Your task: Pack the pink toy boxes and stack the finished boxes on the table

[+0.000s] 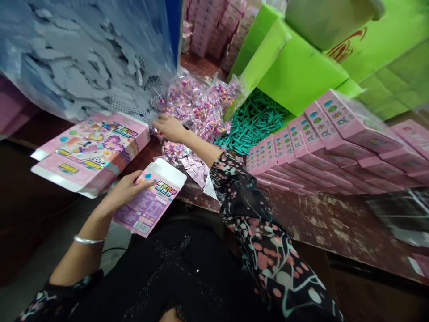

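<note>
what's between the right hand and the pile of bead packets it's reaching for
Nothing visible. The right hand already rests at the near edge of the bead packets, with no object between them. The left hand holds the small pink box off to the side, apart from that reach.

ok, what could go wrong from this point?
1. The left hand holds the small pink box off the table edge with its flap open; anything put in could fall out.
2. The right hand reaches into loose bead packets; a neighbouring packet could be dragged off.
3. The flat boxes overhang the table edge and could slide off.
</note>
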Demonstrator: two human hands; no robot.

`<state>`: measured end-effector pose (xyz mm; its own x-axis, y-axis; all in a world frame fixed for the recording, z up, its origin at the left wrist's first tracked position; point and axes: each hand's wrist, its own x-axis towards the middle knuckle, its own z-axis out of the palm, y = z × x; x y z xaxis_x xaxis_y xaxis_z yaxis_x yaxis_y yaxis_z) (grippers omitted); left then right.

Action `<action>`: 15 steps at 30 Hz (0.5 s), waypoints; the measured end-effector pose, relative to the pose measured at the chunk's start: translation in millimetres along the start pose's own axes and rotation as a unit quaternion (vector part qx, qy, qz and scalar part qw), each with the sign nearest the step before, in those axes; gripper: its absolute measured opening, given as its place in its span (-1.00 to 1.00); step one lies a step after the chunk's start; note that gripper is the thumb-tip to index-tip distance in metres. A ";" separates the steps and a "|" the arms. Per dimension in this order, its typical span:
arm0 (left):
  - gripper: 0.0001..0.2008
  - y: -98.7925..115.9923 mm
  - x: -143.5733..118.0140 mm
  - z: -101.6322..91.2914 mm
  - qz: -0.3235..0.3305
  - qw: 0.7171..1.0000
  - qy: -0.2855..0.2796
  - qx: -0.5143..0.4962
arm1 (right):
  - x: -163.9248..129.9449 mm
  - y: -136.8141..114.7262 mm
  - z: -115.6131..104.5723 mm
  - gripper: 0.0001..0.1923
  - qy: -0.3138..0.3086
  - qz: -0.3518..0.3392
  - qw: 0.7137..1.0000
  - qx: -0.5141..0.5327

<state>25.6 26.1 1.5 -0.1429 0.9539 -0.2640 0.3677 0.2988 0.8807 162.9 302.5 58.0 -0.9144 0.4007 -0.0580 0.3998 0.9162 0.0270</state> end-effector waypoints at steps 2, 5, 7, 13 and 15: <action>-0.08 -1.0 -2.0 -2.7 -0.020 1.000 0.000 -0.016 | 18.7 -6.4 4.9 -0.68 -0.022 -0.018 0.999 -0.044; -0.08 -5.2 -6.2 -9.0 -0.040 0.998 0.019 -0.035 | 22.9 3.7 -3.9 -0.75 -0.005 -0.011 0.999 -0.043; -0.08 -9.0 -7.3 -12.4 -0.041 0.997 0.046 -0.042 | 10.0 21.6 -20.1 -0.73 0.057 0.032 0.998 -0.004; -0.21 -10.3 5.8 -6.9 0.000 0.988 0.139 -0.069 | -74.3 44.8 -68.0 -0.36 0.311 0.107 0.920 0.213; -0.23 -5.2 10.8 -0.2 0.011 0.985 0.149 -0.086 | -103.3 25.6 -69.4 -0.17 0.337 0.098 0.891 0.288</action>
<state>22.0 34.9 -5.9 -0.4091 0.9016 -0.1407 0.2154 0.2452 0.9452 263.1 284.4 134.0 -0.5772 0.6387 0.5088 0.3453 0.7556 -0.5567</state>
